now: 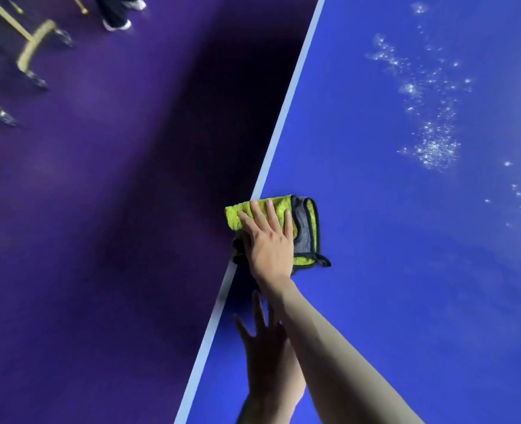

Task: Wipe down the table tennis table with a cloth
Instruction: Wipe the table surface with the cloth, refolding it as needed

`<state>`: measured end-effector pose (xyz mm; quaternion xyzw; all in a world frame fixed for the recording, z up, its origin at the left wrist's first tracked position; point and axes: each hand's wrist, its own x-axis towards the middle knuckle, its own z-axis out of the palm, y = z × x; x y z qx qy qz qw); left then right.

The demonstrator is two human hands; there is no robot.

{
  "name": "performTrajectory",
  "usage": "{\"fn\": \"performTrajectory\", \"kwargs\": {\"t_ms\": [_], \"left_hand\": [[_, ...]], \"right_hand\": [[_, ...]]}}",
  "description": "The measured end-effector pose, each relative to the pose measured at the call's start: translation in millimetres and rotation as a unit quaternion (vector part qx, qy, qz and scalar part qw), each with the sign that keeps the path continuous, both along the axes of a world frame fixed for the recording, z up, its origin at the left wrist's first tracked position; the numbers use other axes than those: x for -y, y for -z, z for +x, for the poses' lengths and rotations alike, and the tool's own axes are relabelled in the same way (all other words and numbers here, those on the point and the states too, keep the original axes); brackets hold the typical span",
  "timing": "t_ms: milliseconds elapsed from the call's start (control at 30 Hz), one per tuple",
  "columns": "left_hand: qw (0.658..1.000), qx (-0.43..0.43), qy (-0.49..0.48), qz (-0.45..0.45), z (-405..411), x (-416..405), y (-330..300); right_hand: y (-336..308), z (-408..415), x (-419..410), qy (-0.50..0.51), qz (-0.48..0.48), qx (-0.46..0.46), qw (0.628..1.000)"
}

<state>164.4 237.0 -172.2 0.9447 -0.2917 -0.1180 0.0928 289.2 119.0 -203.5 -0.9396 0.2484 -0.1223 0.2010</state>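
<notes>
Single head view, looking steeply down.

Containers: not seeing any in this view.

Desk: blue table tennis top, filling the right half of the view. Its pale edge line is running diagonally from far right to near left.

Cloth: yellow-green, folded, with a grey inner face and dark trim. It is lying flat on the desk right at the left edge, its left end overhanging the edge line slightly. A small dark tab is sticking out at its near right corner.

Right hand: lying palm down on the cloth, fingers straight and slightly spread, pointing far. It is pressing the cloth flat, not gripping it. The forearm is stretching in from the near right, fully extended.

Left hand: sitting nearer than the cloth, just inside the desk edge, partly under the right forearm and in shadow. Fingers are straight and spread, holding nothing. Whether the palm is touching the desk, I cannot tell.

Droplets: white specks are scattering across the far right of the desk, well apart from the cloth.

Floor: purple, on the left. Yellow frame legs with castors are standing at far left, blurred. Another person's shoes are showing at the far edge.
</notes>
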Motion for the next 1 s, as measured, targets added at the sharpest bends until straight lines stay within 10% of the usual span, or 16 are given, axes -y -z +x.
{"fn": "performTrajectory", "kwargs": {"t_ms": [233,467,1000], "left_hand": [[0.991,0.094,0.069,0.059,-12.7,5.5,1.9],[0.993,-0.035,0.047,0.102,-39.4,75.8,-42.5],[0.996,-0.042,0.024,0.070,-59.6,232.3,-31.8]], "right_hand": [[-5.1,-13.7,18.7,-0.054,0.024,0.001,0.998],[-1.8,-141.3,127.7,0.016,0.022,0.023,0.999],[-2.5,-457.1,318.0,0.270,-0.053,-0.033,0.961]]}}
